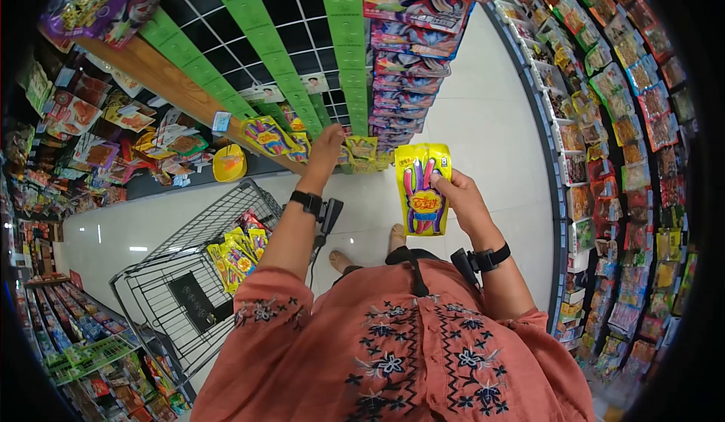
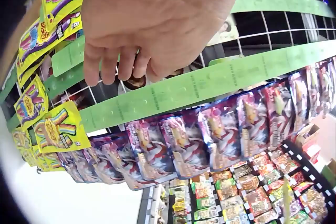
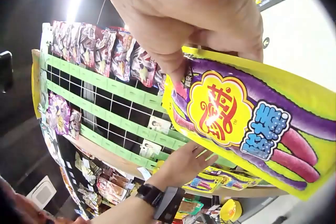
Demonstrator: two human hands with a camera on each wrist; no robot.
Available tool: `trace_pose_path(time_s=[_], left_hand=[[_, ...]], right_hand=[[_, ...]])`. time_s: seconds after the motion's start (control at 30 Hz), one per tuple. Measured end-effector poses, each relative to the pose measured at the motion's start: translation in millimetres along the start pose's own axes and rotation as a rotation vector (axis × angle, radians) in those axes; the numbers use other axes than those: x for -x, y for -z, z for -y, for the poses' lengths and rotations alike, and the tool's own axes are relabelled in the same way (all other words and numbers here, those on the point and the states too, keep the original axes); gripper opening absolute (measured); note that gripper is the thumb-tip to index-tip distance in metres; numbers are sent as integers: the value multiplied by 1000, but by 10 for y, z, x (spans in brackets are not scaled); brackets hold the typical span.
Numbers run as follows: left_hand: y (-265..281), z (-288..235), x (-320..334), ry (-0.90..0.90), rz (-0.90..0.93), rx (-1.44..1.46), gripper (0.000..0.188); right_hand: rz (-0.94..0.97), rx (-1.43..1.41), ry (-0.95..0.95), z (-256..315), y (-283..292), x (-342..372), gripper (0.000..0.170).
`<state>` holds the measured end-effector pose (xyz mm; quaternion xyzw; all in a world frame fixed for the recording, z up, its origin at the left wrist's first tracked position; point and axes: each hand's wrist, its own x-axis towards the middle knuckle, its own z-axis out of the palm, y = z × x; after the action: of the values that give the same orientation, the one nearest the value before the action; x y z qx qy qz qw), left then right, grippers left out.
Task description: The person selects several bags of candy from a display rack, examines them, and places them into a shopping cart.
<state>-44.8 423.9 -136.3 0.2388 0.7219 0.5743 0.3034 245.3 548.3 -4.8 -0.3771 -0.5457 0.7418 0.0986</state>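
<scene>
My right hand (image 1: 466, 204) pinches a yellow candy bag (image 1: 423, 199) by its side edge, thumb across the front. Purple and pink candy sticks are printed on the bag, and it faces up toward the head camera. In the right wrist view the same bag fills the lower right. My left hand (image 1: 325, 152) is raised at the hanging rack, beside its green strips (image 2: 152, 99). Its fingers (image 2: 109, 66) extend loosely, with nothing seen in them. More yellow candy bags (image 2: 60, 128) hang from the rack close to this hand.
A wire shopping cart (image 1: 136, 297) stands at left with several yellow bags (image 1: 236, 259) inside. Purple-red packets (image 1: 408, 82) hang in a column right of the strips. Packed snack shelves (image 1: 585, 165) line the aisle's right side. Pale tiled floor (image 1: 483, 105) runs between.
</scene>
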Motion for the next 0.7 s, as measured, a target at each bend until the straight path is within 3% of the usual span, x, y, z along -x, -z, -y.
trace_pose_path(time_s=[0.03, 0.07, 0.17, 0.27, 0.47, 0.57, 0.7], left_hand=[[-31, 138, -146, -70, -18, -59, 40], [-57, 179, -246, -12, 1, -74, 41], [-134, 525, -584, -195, -33, -230, 41], [-228, 285, -507, 5, -52, -109, 41], [-225, 242, -518, 11, -78, 1, 41], [-197, 235, -505, 192, -74, -83, 37], [-355, -445, 144, 194, 198, 138, 49]], right_hand=[[-8, -9, -8, 26, 10, 23, 27], [-17, -19, -17, 30, 21, 38, 28], [23, -14, 25, 26, 112, 29, 29], [29, -25, 12, 57, 203, -18, 30], [65, -86, -32, 243, 244, -94, 35], [81, -128, -33, 305, 240, -150, 36], [108, -225, -43, 321, 237, -295, 38]])
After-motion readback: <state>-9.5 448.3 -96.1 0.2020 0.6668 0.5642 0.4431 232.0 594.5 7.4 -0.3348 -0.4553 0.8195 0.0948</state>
